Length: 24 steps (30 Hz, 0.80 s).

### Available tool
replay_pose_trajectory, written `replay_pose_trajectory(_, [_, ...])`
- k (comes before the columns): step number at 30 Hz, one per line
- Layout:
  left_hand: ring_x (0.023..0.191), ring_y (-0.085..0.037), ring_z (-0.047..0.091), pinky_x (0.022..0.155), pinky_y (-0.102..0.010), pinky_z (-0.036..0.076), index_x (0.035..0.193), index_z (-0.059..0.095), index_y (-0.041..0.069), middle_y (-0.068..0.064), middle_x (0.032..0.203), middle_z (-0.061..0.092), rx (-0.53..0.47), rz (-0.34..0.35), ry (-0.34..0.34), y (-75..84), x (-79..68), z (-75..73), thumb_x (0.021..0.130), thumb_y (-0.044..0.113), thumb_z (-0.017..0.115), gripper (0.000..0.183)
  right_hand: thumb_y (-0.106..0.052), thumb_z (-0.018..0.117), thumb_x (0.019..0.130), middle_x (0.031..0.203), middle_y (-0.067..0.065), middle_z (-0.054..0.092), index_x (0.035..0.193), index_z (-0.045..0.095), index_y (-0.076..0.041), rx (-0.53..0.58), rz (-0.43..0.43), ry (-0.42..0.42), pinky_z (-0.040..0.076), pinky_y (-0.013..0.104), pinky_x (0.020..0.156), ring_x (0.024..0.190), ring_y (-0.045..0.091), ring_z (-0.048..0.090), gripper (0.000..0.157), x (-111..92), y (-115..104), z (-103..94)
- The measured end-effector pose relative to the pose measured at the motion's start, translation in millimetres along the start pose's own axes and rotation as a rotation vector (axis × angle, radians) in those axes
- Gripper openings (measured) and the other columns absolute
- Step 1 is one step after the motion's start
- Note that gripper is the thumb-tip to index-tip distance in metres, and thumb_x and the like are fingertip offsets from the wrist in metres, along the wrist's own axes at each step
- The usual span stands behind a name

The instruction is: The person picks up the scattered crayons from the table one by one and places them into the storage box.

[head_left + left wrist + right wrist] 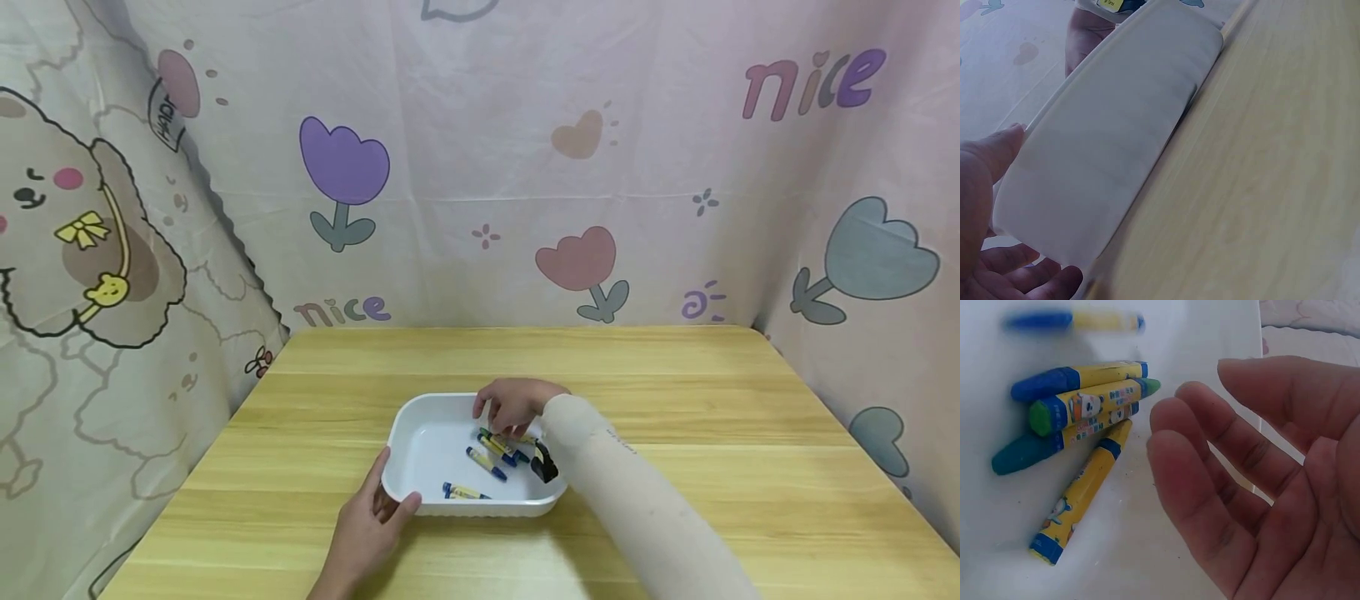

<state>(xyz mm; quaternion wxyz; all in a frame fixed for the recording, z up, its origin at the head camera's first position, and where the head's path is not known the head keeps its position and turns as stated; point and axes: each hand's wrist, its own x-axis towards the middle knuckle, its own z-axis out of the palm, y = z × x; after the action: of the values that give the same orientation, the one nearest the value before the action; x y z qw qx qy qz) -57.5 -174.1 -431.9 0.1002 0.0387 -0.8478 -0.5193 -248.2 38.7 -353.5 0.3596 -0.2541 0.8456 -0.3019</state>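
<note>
A white rectangular tray stands on the table with several crayons in yellow wrappers inside. My left hand holds the tray by its near left corner, thumb at the rim and fingers against the outer wall. Over the tray's far right part hovers my right hand, its fingers loosely bent and nothing between them. In the right wrist view, a green crayon lies across a blue crayon and a teal crayon. A yellow crayon slants below them, beside the fingertips.
The wood-grain table extends around the tray on all sides. Behind it hangs a printed curtain, which also closes off the left and right. Another crayon lies along the tray's near wall.
</note>
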Motion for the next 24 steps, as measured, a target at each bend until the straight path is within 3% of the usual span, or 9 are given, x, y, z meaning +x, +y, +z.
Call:
replay_pose_trajectory(14, [0.121, -0.038, 0.053, 0.091, -0.032, 0.053, 0.152, 0.025, 0.002, -0.03, 0.14, 0.043, 0.014, 0.019, 0.008, -2.5, 0.8, 0.7, 0.09, 0.027, 0.071, 0.081, -0.012, 0.064, 0.094, 0.097, 0.007, 0.063, 0.119, 0.061, -0.008, -0.042, -0.034, 0.121, 0.061, 0.032, 0.066, 0.08, 0.021, 0.065, 0.025, -19.3, 9.4, -22.7])
replay_pose_trajectory(24, [0.12, -0.039, 0.054, 0.092, -0.033, 0.052, 0.152, 0.025, 0.0, -0.031, 0.14, 0.043, 0.029, 0.023, 0.01, -0.4, 2.0, 0.8, 0.091, 0.027, 0.071, 0.081, -0.013, 0.063, 0.095, 0.097, 0.01, 0.061, 0.123, 0.057, -0.004, -0.003, -0.027, 0.218, 0.061, 0.031, 0.064, 0.077, 0.022, 0.063, 0.03, -37.7, 33.3, -46.9])
